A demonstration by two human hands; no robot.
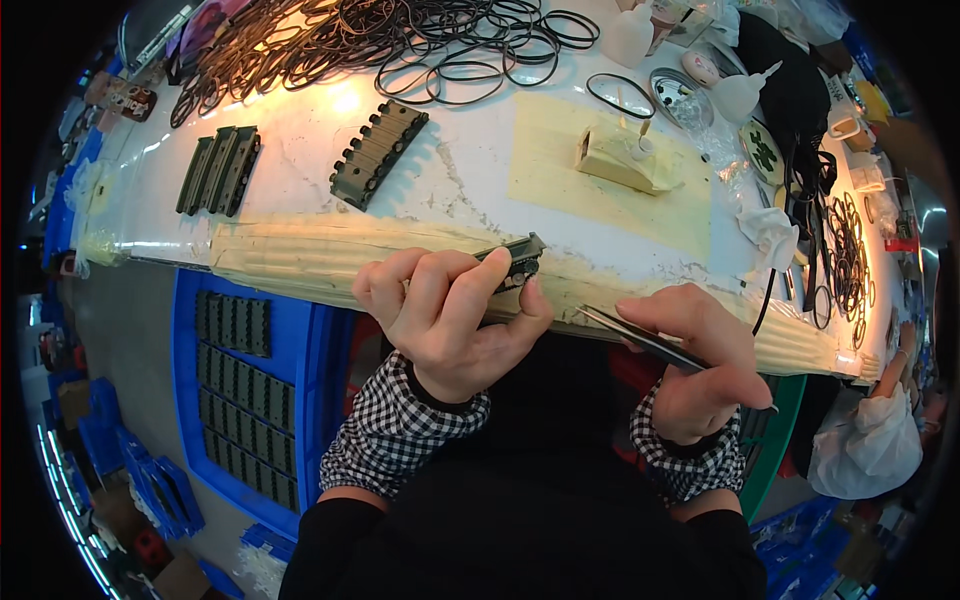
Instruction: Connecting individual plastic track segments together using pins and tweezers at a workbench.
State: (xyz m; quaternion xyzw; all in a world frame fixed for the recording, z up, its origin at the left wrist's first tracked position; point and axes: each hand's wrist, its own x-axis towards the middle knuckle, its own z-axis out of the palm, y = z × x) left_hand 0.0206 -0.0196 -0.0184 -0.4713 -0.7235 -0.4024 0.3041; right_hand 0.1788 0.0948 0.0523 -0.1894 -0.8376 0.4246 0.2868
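Near the front edge of the table, my left hand (440, 310) pinches a small dark green toy chassis piece (522, 250) with little black wheels along its side. Its lower part is hidden by my fingers. To the right, my right hand (700, 345) is closed on a pair of tweezers (645, 338), whose pale tip points left toward the piece without touching it. Beyond my left hand stands a row of similar green wheeled pieces (378, 155). Farther left are more of them (218, 170), side by side.
Thin black rubber loops (460, 45) are heaped at the back. A yellowish block (615, 160) sits on yellow paper (540, 150), with white squeeze bottles (742, 95) beyond it. Below the table, a blue tray (185, 380) holds rows of green pieces. At far right is another person's sleeve (870, 440).
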